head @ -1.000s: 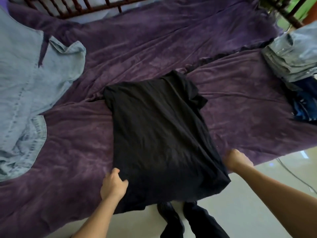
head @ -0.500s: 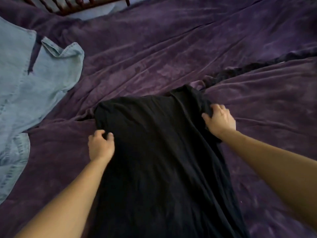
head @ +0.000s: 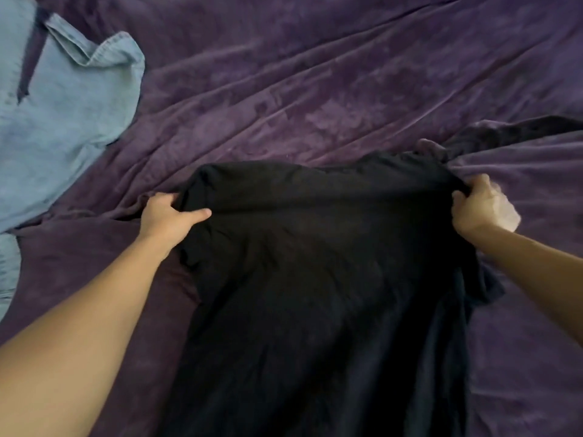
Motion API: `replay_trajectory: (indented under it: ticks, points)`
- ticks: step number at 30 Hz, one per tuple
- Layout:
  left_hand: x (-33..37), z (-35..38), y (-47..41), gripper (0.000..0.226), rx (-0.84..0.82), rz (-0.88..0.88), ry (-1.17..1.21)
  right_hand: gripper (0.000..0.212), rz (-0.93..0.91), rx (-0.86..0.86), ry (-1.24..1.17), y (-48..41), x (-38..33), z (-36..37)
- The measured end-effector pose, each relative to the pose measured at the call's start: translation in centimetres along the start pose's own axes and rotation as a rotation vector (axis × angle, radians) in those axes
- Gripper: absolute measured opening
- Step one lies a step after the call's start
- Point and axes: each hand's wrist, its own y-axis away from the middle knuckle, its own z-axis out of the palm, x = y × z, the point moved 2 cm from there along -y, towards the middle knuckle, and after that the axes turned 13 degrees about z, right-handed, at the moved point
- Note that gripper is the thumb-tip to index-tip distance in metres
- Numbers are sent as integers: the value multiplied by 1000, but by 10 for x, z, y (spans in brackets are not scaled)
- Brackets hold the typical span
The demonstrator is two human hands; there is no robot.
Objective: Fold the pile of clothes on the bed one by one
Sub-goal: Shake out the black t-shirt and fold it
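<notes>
Your left hand (head: 167, 216) grips the far left corner of the black garment (head: 315, 279), thumb on top of the cloth, fingers curled under the edge. Your right hand (head: 482, 206) grips the far right corner, fingers curled round a bunched bit of fabric. The garment lies lengthwise on the purple bedspread (head: 315, 89). Its far edge runs across the middle of the view and its near end runs off the bottom, so where it ends can't be seen.

Why this hold: one hand on each far corner pulls the top edge straight between them. That looks like the set-up for bringing the edge toward you over the body, or for tugging it flat first; can't tell which. A shallow crease sits just below the edge. A loose flap, probably a sleeve, sticks out on the right below your right wrist.

Room: the bedspread beyond the far edge carries no clothes but is heavily wrinkled. A raised ridge just behind your right hand touches the corner there. The denim shirt (head: 63, 121) lies spread at far left, well apart from your left hand, collar toward the middle. Open bedspread shows on both sides of the garment. Risk, as a guess: the right corner drags that ridge along with it.
</notes>
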Motion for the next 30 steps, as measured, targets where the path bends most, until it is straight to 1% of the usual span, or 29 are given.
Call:
replay_trajectory:
  ticks: [1,3,5,6,7,9,10,11,12,13,14,15,16,17,19,21,22,24,25,26,27,28,29,30]
  points:
    - [-1,-2,0,28,-8,2,24,40,-109,59,6,9,-9,-1]
    - [1,-11,1,15,18,-35,150,50,-360,154,-21,37,-35,-2]
    - [6,-25,0,11,26,-40,246,54,-598,176,-87,77,-64,-3]
    - [8,-32,-1,13,-9,-20,256,55,-699,156,-113,99,-76,1]
    - [9,-41,-2,22,-74,4,236,55,-783,111,-125,122,-85,8]
    - [4,-58,0,47,-272,31,112,56,-889,-41,-53,160,-98,31]
    - [-1,-66,0,57,-376,26,5,58,-896,-131,30,173,-101,44]
    - [-9,-73,0,62,-460,19,-127,61,-859,-220,124,178,-100,56]
    - [-19,-79,-1,62,-508,12,-284,65,-787,-298,210,178,-97,66]
    - [-30,-85,-5,59,-504,5,-431,70,-707,-352,278,174,-94,72]
    - [-40,-89,-9,56,-455,-5,-519,74,-646,-384,328,170,-91,76]
    - [-51,-92,-15,52,-380,-18,-513,77,-610,-397,363,167,-89,77]
    - [-59,-94,-20,43,-305,-33,-413,78,-589,-397,389,167,-90,77]
    - [-65,-93,-24,33,-237,-60,-239,77,-569,-382,401,169,-93,74]
    - [-72,-88,-32,25,-128,-124,115,67,-558,-281,354,179,-111,67]
    - [-74,-87,-42,19,1,-127,332,54,-612,-160,172,195,-144,58]
    - [-73,-91,-50,22,91,-125,416,48,-631,-138,52,204,-165,53]
    - [-77,-104,-69,31,276,-166,616,39,-626,-176,-112,217,-208,49]
    - [-85,-111,-75,31,332,-197,699,37,-614,-217,-131,223,-228,50]
    - [-94,-118,-75,26,357,-198,689,35,-608,-249,-116,230,-246,51]
    - [-105,-122,-67,18,337,-181,547,33,-615,-256,-89,237,-263,53]
    - [-120,-119,-52,11,263,-170,372,32,-643,-236,-67,246,-279,55]
    - [-135,-111,-29,12,158,-169,239,31,-695,-197,-58,258,-293,58]
    - [-149,-99,0,19,21,-202,185,31,-766,-159,-57,272,-307,63]
